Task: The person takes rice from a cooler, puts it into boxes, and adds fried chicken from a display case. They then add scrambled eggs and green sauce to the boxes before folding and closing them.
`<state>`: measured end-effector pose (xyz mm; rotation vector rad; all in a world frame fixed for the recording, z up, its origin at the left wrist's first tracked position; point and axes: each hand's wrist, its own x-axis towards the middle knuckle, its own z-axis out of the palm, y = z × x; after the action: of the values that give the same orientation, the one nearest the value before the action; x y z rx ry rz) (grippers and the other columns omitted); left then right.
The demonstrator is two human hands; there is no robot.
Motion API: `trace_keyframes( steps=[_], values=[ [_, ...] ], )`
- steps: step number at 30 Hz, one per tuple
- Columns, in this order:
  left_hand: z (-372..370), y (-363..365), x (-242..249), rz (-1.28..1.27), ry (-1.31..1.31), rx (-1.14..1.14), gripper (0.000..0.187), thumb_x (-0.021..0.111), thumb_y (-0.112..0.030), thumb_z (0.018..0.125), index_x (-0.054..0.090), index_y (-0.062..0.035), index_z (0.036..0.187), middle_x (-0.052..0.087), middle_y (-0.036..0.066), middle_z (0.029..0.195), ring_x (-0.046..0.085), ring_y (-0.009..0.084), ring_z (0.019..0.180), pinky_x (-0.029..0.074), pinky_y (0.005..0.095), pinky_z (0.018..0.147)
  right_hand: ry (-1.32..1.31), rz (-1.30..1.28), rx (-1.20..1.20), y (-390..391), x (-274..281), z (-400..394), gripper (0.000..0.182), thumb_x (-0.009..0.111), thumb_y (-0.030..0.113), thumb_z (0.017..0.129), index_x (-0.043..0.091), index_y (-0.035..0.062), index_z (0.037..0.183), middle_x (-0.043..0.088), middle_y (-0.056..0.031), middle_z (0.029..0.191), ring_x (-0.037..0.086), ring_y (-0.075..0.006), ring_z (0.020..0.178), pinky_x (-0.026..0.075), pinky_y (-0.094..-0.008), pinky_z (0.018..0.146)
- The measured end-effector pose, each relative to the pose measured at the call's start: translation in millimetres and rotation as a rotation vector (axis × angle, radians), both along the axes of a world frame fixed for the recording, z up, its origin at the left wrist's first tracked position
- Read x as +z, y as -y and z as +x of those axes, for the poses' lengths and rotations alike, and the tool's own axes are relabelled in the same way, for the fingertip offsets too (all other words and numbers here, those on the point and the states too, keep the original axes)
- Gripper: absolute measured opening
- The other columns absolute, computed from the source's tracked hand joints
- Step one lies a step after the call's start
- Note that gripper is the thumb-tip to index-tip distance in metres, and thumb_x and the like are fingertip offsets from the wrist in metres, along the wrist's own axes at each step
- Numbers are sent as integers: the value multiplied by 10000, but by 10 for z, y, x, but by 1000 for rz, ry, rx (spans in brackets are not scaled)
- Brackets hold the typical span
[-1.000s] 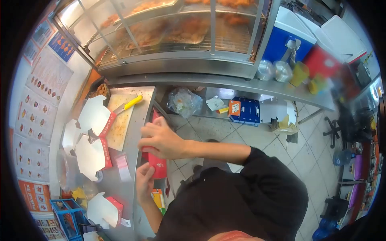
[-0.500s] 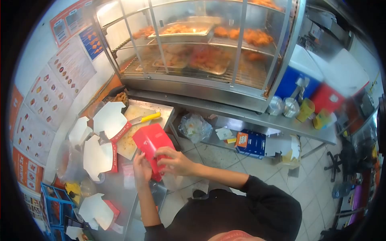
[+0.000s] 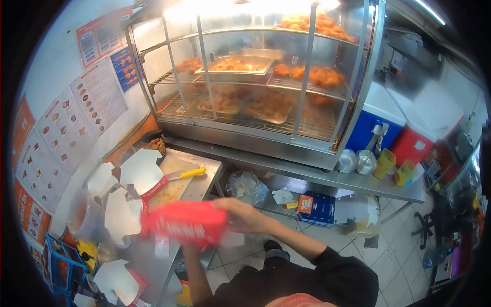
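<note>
The right hand (image 3: 244, 215) is clamping its fingers down over the right end of a red carton (image 3: 185, 229), thumb side tucked against the box's near edge, so the carton is jutting out leftward from the grip, lying long and flat and blurred. The left hand is sitting hidden behind the carton; only its forearm (image 3: 193, 273) is showing, rising straight up to the box's underside, so I cannot tell whether those fingers are gripping or just propping.

The carton is hovering just above the near edge of the steel counter (image 3: 202, 187), not touching it. Taking that counter as the landmark: on its far part a cutting board (image 3: 174, 188) is lying with a yellow-handled knife (image 3: 185, 174) resting across it. Along the counter's left side, several white open food boxes (image 3: 139, 171) with red printing are standing splayed, another one (image 3: 116, 279) lying at the counter's near-left corner beside a blue crate (image 3: 60, 263). Behind the counter, a glass warming cabinet (image 3: 266, 77) is glowing, trays of fried chicken (image 3: 307, 74) sitting on its wire racks. To the counter's right, a lower steel shelf (image 3: 332, 180) is carrying a crumpled clear bag (image 3: 247, 187), a blue and orange box (image 3: 316, 207), and two yellow cups (image 3: 395, 169). Menu posters (image 3: 76, 117) are covering the wall to the counter's left.
</note>
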<state>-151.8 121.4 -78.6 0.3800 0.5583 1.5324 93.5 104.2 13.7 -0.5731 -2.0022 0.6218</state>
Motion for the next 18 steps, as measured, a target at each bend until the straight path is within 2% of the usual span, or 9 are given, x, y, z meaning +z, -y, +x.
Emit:
trace_keyframes(
  steps=[4,7,8,10,12,13,14,16,18],
  values=[
    [-537,174,291,289,176,-445,457,495,-282,1007,435,-41,1390,561,120,1263,573,246,1081,484,428,897,313,430,-5,161,-137,284,610,722,50,743,520,54,1318,510,-137,1386,532,-316,1258,497,-364,997],
    [-345,328,350,396,339,-654,451,512,-253,1001,434,-42,1393,521,132,1356,538,264,1209,465,439,992,434,316,-99,254,-125,295,807,811,214,669,454,76,1379,407,-120,1480,390,-307,1376,397,-481,1090],
    [-193,361,385,384,350,-653,450,517,-244,1000,434,-43,1394,507,136,1387,527,270,1252,458,442,1024,549,191,-150,292,-36,277,873,833,246,643,428,84,1398,363,-111,1512,332,-308,1415,350,-525,1121],
    [235,459,478,136,-167,-78,409,515,-233,1011,454,-55,1374,551,122,1334,564,233,1197,497,411,970,400,160,-116,295,-213,113,882,863,268,600,435,106,1354,336,-101,1513,287,-299,1428,277,-576,1147],
    [503,447,310,142,-254,-23,393,538,-203,1002,469,-70,1365,580,117,1282,592,217,1133,514,380,932,-28,368,-106,288,-438,-111,724,866,240,613,499,113,1224,402,-111,1441,385,-296,1357,302,-557,1139],
    [555,406,242,152,-332,33,381,560,-172,992,484,-86,1356,609,112,1231,620,201,1069,531,349,894,-9,417,-169,291,-377,-210,526,856,194,644,554,102,1064,496,-113,1325,516,-293,1226,401,-509,1078],
    [533,411,207,153,-342,27,381,560,-172,992,484,-86,1356,609,112,1231,620,201,1069,531,349,894,-18,416,-177,289,-354,-257,526,856,194,644,554,102,1064,496,-113,1325,516,-293,1226,401,-509,1078],
    [492,431,194,119,88,-120,291,526,-178,1010,541,-72,1280,625,97,1185,621,184,1044,529,337,882,-124,289,-93,259,-261,-306,387,836,140,664,591,79,958,560,-116,1281,603,-301,1109,496,-454,974],
    [518,493,253,100,66,-67,252,501,-194,1023,557,-49,1221,629,77,1142,620,166,1023,524,328,860,-265,203,-59,279,-99,-338,326,815,111,670,597,66,907,579,-134,1286,632,-300,1072,543,-409,890]
  ],
)
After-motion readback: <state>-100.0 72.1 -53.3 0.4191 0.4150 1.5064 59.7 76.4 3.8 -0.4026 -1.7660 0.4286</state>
